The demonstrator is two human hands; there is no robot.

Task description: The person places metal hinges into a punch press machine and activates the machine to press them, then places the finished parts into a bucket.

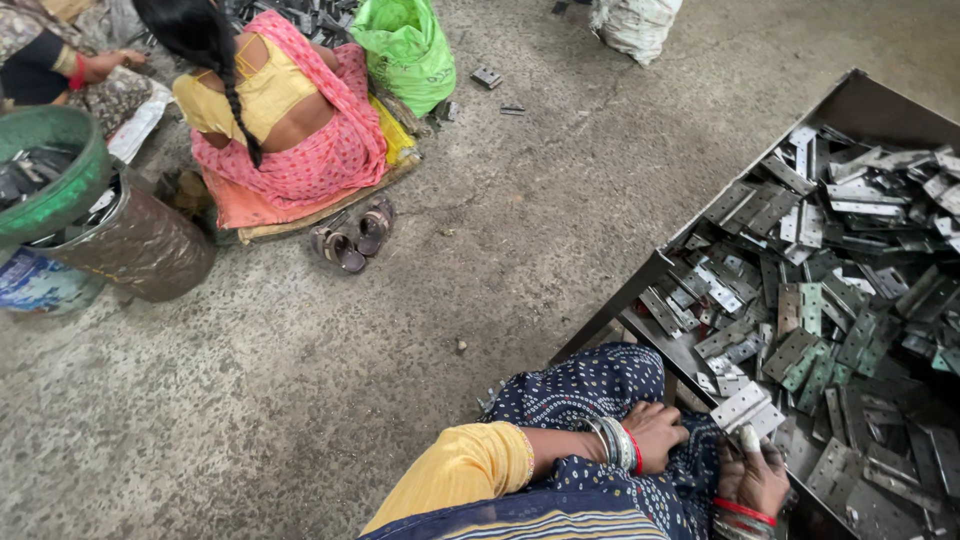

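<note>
My right hand (752, 478), with a red bangle at the wrist, is shut on a flat grey metal hinge (745, 407) at the near edge of a big metal tray (868, 102). The tray is heaped with several loose hinges (820, 300). My left hand (655, 433), with silver and red bangles and a yellow sleeve, rests with curled fingers on the blue dotted cloth (590, 385) over my lap, left of the tray. Nothing shows inside that hand.
Another person in pink and yellow (285, 110) sits on the concrete floor at the upper left, back turned. Near that person are a green bag (405, 45), a pair of sandals (352, 238), a green basin (50, 170) and a brown bucket (140, 245). A white sack (635, 22) stands at the top.
</note>
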